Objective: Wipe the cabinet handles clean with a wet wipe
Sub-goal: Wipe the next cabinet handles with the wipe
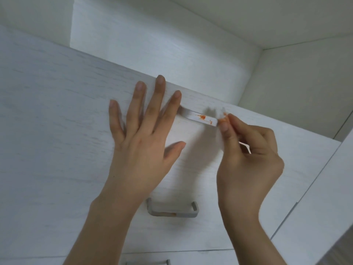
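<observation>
The right hand [250,159] pinches the orange-stained wipe [221,119] at the right end of the top handle [198,118]; smears sit just left of its fingertips. The left hand [141,142] lies flat on the drawer [57,111], fingers spread. Below both hands, the lower handle [172,213] looks dirty, not yet wiped.

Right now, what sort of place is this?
Probably a home kitchen or fitted storage unit: white wood-grain drawer fronts, a metal bar handle lower down, and orange sauce-like smears on the top handle.
</observation>
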{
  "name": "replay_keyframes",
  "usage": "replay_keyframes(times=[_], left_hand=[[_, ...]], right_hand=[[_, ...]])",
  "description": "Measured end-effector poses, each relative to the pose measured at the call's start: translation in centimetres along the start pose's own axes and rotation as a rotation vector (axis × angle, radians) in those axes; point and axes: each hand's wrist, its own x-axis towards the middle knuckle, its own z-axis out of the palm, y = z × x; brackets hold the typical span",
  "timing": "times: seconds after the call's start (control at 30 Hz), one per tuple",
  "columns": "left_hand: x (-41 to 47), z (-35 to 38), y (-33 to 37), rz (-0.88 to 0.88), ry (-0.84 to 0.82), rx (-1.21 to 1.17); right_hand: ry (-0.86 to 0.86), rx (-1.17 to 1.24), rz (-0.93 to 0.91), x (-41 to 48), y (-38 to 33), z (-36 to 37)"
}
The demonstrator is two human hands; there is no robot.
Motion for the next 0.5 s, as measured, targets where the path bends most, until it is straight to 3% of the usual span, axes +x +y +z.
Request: replay_keyframes(times=[0.1, 0.23, 0.5], left_hand=[[0.0, 0.01, -0.01, 0.004, -0.001, -0.002], [-0.01, 0.11, 0.01, 0.005, 0.002, -0.013], [0.03, 0.03, -0.05, 0.007, 0.004, -0.022]], right_hand=[[0.043, 0.024, 0.022, -0.08, 0.16, 0.08], [-0.042, -0.083, -0.141, -0.33, -0.12, 0.76], [-0.104, -0.192, -0.187, 0.1, -0.33, 0.85]])
